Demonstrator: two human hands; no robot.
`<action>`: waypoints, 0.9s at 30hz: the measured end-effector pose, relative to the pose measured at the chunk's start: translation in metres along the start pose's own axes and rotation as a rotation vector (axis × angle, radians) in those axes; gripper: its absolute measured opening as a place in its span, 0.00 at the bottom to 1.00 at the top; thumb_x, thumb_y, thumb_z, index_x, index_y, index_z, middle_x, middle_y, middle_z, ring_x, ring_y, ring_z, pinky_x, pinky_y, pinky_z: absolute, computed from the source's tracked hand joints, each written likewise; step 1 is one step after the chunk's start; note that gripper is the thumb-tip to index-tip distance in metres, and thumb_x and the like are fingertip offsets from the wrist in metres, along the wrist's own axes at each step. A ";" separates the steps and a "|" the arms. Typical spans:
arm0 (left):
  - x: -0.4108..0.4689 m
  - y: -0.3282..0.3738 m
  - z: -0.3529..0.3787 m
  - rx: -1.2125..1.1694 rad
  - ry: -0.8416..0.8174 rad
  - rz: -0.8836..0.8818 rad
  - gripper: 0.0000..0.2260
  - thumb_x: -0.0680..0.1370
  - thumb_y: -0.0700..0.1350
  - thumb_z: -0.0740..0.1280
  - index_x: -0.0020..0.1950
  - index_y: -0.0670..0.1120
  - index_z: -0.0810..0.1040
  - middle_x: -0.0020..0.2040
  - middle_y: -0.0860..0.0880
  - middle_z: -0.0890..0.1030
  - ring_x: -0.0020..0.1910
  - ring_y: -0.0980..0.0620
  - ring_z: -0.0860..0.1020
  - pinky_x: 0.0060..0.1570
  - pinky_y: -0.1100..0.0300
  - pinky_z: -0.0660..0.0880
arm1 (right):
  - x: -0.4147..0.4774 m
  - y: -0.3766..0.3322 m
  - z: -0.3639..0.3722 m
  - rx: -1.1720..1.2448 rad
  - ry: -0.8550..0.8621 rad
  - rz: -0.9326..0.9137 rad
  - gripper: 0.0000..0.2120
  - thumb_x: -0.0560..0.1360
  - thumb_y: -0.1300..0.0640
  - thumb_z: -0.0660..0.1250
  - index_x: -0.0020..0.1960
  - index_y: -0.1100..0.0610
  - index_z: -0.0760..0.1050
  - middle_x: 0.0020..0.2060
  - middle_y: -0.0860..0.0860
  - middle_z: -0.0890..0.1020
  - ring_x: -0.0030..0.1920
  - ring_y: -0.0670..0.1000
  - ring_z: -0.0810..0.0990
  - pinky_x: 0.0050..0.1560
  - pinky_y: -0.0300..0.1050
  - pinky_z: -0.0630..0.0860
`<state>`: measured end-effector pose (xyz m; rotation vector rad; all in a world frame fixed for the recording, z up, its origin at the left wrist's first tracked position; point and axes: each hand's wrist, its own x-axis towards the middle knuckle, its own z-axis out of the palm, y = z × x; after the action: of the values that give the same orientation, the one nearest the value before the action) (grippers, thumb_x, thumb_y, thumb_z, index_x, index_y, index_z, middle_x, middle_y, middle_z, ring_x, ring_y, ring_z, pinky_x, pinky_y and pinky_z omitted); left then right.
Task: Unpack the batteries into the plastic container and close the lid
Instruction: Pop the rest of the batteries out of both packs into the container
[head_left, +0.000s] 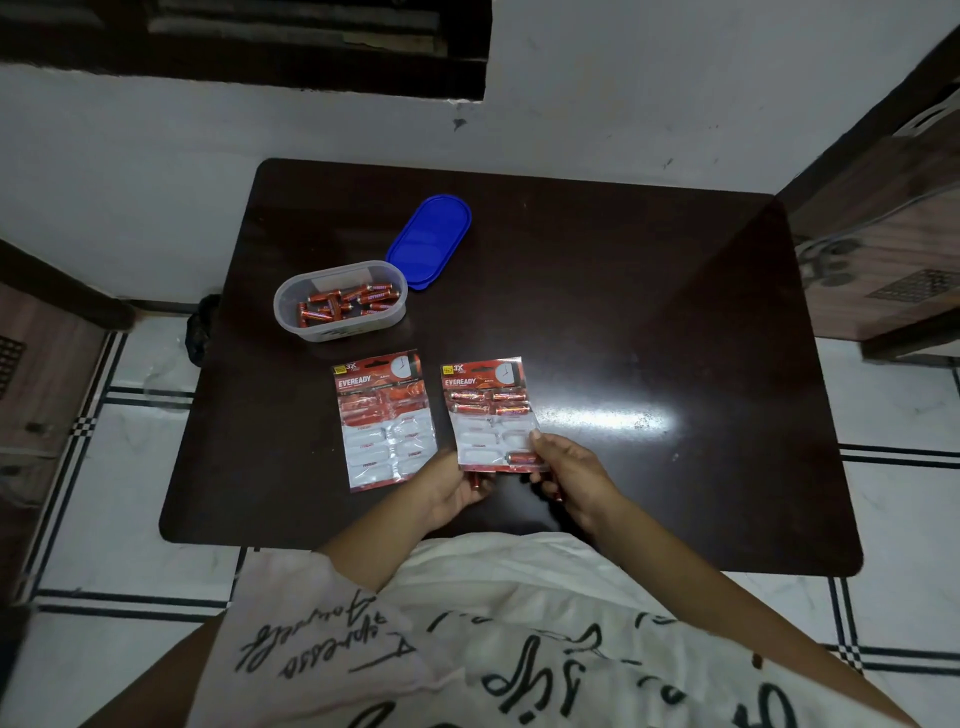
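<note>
- White shirt (467, 623) with black script print sits closest to the lens, both forearms reaching out over it.
- Left hand (451, 488): fingers curled under the near-left corner of the held pack (488, 415). A small red bit shows at the fingertips; can't tell what it is.
- Right hand (571, 467): thumb on top of the pack's near-right edge, fingers curled underneath, pinching it.
- Held pack: red Eveready blister card, near-centre of the desk (649, 322), near end in the hands. Four cells (491, 402) sit in the upper rows and one cell (522, 458) at the near-right corner beside the right thumb.
- Second pack (384, 418): same card, flat on the desk just left of the held one, not touching it. Can't tell its contents.
- Container (340, 301): clear oval tub, far-left of the packs, open top, loose batteries (353, 301) piled inside.
- Lid (428, 241): blue oval, flat on the desk, just behind the container's right end.
- Desk is dark and glossy, on a white tiled floor (130, 467).
</note>
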<state>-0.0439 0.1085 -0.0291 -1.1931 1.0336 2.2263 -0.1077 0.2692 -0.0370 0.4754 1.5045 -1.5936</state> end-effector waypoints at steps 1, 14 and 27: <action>0.000 0.001 -0.002 0.012 0.021 0.010 0.06 0.80 0.41 0.63 0.48 0.49 0.79 0.34 0.53 0.81 0.31 0.57 0.72 0.29 0.65 0.68 | 0.000 -0.001 0.000 -0.004 -0.013 0.014 0.09 0.79 0.53 0.67 0.52 0.59 0.79 0.33 0.54 0.80 0.26 0.46 0.73 0.22 0.34 0.64; -0.004 0.003 -0.024 0.268 -0.001 0.047 0.07 0.81 0.41 0.62 0.52 0.50 0.78 0.26 0.57 0.71 0.24 0.59 0.59 0.25 0.65 0.56 | -0.006 0.006 0.006 -0.199 0.003 -0.099 0.10 0.79 0.59 0.68 0.55 0.65 0.78 0.26 0.50 0.76 0.24 0.44 0.70 0.23 0.34 0.63; 0.003 -0.022 -0.010 0.232 0.056 0.113 0.07 0.78 0.40 0.65 0.54 0.48 0.76 0.36 0.48 0.73 0.20 0.59 0.59 0.23 0.65 0.55 | -0.009 -0.001 0.011 -0.201 -0.061 -0.113 0.04 0.79 0.58 0.68 0.47 0.59 0.76 0.26 0.49 0.79 0.23 0.45 0.69 0.22 0.35 0.62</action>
<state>-0.0260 0.1153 -0.0442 -1.1253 1.3712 2.0949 -0.1002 0.2612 -0.0277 0.2306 1.6487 -1.5080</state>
